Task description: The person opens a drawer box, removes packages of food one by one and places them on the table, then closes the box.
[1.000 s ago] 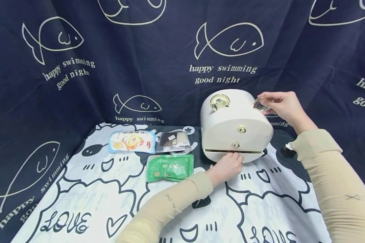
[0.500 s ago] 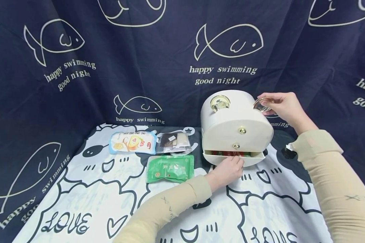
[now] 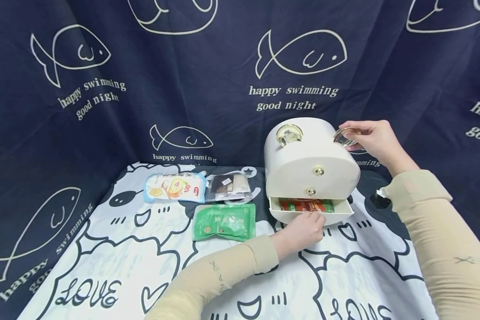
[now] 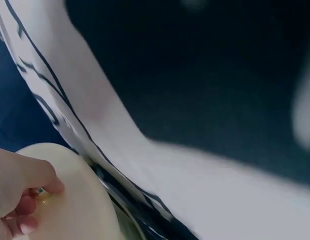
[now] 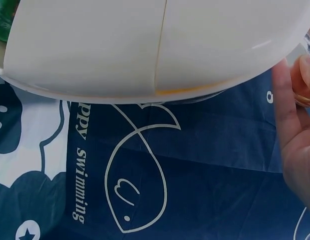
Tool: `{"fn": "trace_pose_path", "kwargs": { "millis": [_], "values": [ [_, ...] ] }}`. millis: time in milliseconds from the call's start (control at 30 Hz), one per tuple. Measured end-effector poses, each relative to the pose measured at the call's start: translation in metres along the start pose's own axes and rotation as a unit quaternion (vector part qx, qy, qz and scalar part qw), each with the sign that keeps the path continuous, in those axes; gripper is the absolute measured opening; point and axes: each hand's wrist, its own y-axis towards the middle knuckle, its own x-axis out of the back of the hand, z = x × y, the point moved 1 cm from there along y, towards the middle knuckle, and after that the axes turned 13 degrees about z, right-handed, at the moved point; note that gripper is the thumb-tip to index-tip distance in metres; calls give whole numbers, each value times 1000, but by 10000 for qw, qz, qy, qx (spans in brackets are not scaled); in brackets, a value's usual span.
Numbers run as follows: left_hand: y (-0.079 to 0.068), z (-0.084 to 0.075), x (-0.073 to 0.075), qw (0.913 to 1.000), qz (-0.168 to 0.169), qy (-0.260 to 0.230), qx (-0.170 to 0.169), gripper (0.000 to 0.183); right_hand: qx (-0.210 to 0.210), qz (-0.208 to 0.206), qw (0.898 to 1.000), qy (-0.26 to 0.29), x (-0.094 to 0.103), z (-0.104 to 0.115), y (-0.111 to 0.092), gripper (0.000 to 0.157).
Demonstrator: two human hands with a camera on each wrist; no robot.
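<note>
A rounded white storage box (image 3: 296, 171) with gold knobs stands at the right of the table, its bottom drawer (image 3: 288, 217) pulled part way out. Inside the drawer lie red and green packets (image 3: 306, 205). My left hand (image 3: 304, 230) is at the drawer front; in the left wrist view its fingers (image 4: 47, 176) pinch a gold knob (image 4: 44, 196). On top, my right hand (image 3: 374, 138) grips the right one of two gold ring-shaped ears (image 3: 344, 137). The right wrist view shows that hand (image 5: 297, 135) beside the box's smooth curved side (image 5: 94, 50).
Left of the box lie a green packet (image 3: 224, 222), a clear bag with dark and pale contents (image 3: 229, 186) and a blue-edged white pouch (image 3: 175, 186). A patterned cloth (image 3: 116, 262) covers the table. Behind hangs a dark blue curtain (image 3: 224, 98) with fish drawings.
The bottom drawer has slid out toward me, from a narrow gap to part way out, and the packets inside have come into view. My left hand moved with it; my right hand kept its grip.
</note>
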Motion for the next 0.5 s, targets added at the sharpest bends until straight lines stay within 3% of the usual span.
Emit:
{"fn": "trace_pose_path", "kwargs": {
  "millis": [300, 500],
  "values": [
    [-7, -9, 14, 9997, 195, -139, -83, 32, -233, 15, 9997, -19, 1, 0, -1, 25],
    [-12, -16, 20, 9998, 62, -184, -100, 31, -97, 5, 9999, 50, 0, 0, -1, 24]
  ]
}}
